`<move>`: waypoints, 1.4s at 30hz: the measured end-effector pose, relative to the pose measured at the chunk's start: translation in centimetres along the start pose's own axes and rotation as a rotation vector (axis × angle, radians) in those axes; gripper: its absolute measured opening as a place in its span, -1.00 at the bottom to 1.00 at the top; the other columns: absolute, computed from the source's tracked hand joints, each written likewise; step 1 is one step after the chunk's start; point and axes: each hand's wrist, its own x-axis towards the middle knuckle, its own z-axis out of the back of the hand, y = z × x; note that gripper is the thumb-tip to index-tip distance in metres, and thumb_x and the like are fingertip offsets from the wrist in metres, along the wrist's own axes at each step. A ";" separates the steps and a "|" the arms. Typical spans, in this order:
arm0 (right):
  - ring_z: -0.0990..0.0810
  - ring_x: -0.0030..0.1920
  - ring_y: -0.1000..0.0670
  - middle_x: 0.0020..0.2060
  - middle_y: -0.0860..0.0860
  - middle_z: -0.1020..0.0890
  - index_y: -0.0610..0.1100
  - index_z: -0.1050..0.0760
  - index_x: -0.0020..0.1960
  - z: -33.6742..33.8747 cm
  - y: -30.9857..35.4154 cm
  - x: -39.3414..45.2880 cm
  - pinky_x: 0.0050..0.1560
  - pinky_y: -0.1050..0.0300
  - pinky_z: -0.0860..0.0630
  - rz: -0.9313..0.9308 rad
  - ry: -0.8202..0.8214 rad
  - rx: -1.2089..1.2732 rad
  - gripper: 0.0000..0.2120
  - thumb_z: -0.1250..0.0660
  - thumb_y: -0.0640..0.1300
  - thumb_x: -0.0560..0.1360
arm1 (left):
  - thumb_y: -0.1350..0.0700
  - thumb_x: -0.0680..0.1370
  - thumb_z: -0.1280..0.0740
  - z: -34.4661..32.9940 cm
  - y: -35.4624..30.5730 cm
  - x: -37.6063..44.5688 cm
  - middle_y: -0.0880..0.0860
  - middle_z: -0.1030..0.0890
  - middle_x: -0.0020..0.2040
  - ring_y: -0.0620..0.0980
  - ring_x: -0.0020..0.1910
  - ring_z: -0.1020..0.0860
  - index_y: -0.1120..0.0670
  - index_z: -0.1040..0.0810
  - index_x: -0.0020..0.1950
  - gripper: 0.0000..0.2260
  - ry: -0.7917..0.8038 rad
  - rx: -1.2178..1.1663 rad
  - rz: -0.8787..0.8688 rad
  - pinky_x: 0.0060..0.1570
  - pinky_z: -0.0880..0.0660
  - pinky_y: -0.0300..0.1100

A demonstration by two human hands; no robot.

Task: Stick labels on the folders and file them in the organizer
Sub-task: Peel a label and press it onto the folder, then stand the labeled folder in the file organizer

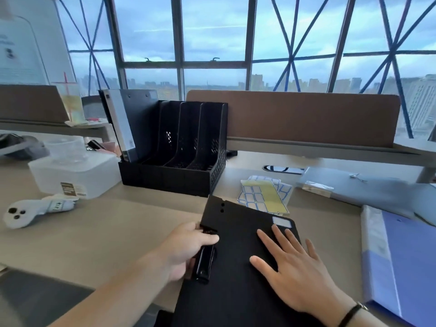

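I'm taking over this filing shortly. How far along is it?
Done: one folder stands in the organizer's leftmost slot. In hand: the black folder carries a label; the left hand grips its spine, the right hand lies flat on it. Left: filing it, and the blue folder.

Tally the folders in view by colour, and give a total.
Black folders: 2, one under the hands and one standing in the organizer
Blue folders: 1, at the right edge
Grey folders: 1, lying behind the label sheets
Total: 4
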 end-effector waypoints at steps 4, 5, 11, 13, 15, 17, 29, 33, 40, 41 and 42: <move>0.30 0.57 0.09 0.58 0.19 0.25 0.32 0.26 0.55 1.2 2.4 1.0 0.56 -0.11 0.28 0.036 0.001 0.010 -0.26 0.27 0.53 0.44 | 0.29 0.37 -0.51 1.8 -1.5 -0.6 0.09 -0.71 0.07 0.16 -0.01 -0.70 0.05 -0.53 0.18 -0.57 -0.057 0.021 -0.119 0.05 -0.59 0.27; 0.29 0.57 0.10 0.58 0.18 0.25 0.29 0.27 0.56 1.7 3.3 1.5 0.57 -0.09 0.26 0.052 -0.003 0.029 -0.25 0.25 0.52 0.44 | 0.33 0.39 -0.49 2.5 -2.1 -0.5 0.10 -0.70 0.08 0.15 0.00 -0.70 0.06 -0.53 0.19 -0.58 -0.085 0.003 -0.157 0.05 -0.60 0.24; 0.22 0.59 0.08 0.61 0.12 0.19 0.26 0.25 0.57 4.9 10.2 5.5 0.55 0.00 0.14 0.233 -0.137 0.063 -0.24 0.16 0.51 0.47 | 0.35 0.46 -0.45 7.3 -5.7 0.0 -0.05 -0.74 -0.08 -0.07 -0.10 -0.72 0.04 -0.61 0.13 -0.68 -0.318 -0.073 -0.416 -0.06 -0.63 -0.09; 0.20 0.59 0.06 0.61 0.11 0.17 0.27 0.23 0.57 6.0 13.0 7.4 0.55 0.00 0.11 0.311 -0.160 0.073 -0.25 0.11 0.50 0.48 | 0.31 0.47 -0.46 8.8 -7.1 0.5 -0.07 -0.74 -0.08 -0.07 -0.09 -0.71 0.01 -0.62 0.12 -0.71 -0.411 -0.090 -0.504 0.01 -0.62 -0.05; 0.15 0.60 0.05 0.62 0.08 0.11 0.24 0.20 0.58 7.1 15.8 10.0 0.55 0.01 0.07 0.374 -0.192 0.077 -0.24 0.06 0.49 0.49 | 0.28 0.47 -0.48 10.3 -8.9 1.2 -0.06 -0.74 -0.09 -0.05 -0.08 -0.71 0.01 -0.60 0.13 -0.70 -0.504 -0.125 -0.617 0.01 -0.63 -0.04; 0.08 0.60 0.02 0.62 0.05 0.05 0.21 0.20 0.59 8.0 18.5 12.9 0.55 -0.02 0.02 0.427 -0.217 0.084 -0.19 0.03 0.51 0.47 | 0.28 0.46 -0.49 11.8 -11.1 2.1 -0.11 -0.74 -0.11 -0.09 -0.08 -0.70 0.01 -0.55 0.16 -0.66 -0.592 -0.178 -0.728 0.00 -0.61 -0.10; 0.06 0.61 -0.04 0.61 0.09 0.20 0.24 0.31 0.56 13.4 30.5 23.9 0.56 -0.11 -0.06 0.695 -0.239 0.257 0.16 -0.32 0.56 0.25 | 0.21 0.50 -0.45 20.8 -22.4 7.0 -0.06 -0.65 0.12 -0.21 0.14 -0.60 -0.01 -0.42 0.25 -0.62 -0.976 -0.208 -1.155 -0.01 -0.45 -0.52; -0.07 0.59 -0.09 0.62 0.09 0.17 0.22 0.32 0.57 14.1 32.8 27.5 0.53 -0.12 -0.16 0.740 -0.305 0.256 0.17 -0.38 0.49 0.27 | 0.26 0.52 -0.41 22.4 -24.2 8.9 -0.01 -0.61 0.20 -0.21 0.20 -0.57 0.02 -0.40 0.31 -0.59 -0.989 -0.195 -1.257 0.07 -0.51 -0.42; -0.32 0.49 -0.12 0.61 0.10 0.19 0.19 0.35 0.56 12.8 34.8 33.4 0.40 -0.12 -0.36 0.782 -0.393 0.308 0.13 -0.39 0.39 0.34 | 0.27 0.56 -0.34 24.6 -25.1 13.1 -0.02 -0.59 0.28 -0.15 0.25 -0.57 -0.09 -0.28 0.45 -0.47 -0.890 -0.059 -1.287 0.32 -0.50 -0.04; -0.32 0.49 -0.14 0.62 0.10 0.18 0.20 0.35 0.57 12.2 34.5 34.1 0.39 -0.12 -0.37 0.766 -0.387 0.313 0.13 -0.39 0.39 0.35 | 0.29 0.56 -0.33 24.7 -24.8 13.9 -0.02 -0.56 0.32 -0.13 0.28 -0.55 -0.08 -0.25 0.49 -0.43 -0.858 -0.017 -1.274 0.34 -0.48 -0.04; -0.34 0.48 -0.16 0.62 0.09 0.18 0.20 0.35 0.56 11.5 34.0 34.8 0.38 -0.10 -0.38 0.745 -0.374 0.312 0.12 -0.39 0.37 0.36 | 0.30 0.56 -0.32 24.8 -24.4 14.8 -0.05 -0.54 0.35 -0.14 0.29 -0.54 -0.08 -0.23 0.52 -0.40 -0.842 0.025 -1.253 0.34 -0.48 -0.05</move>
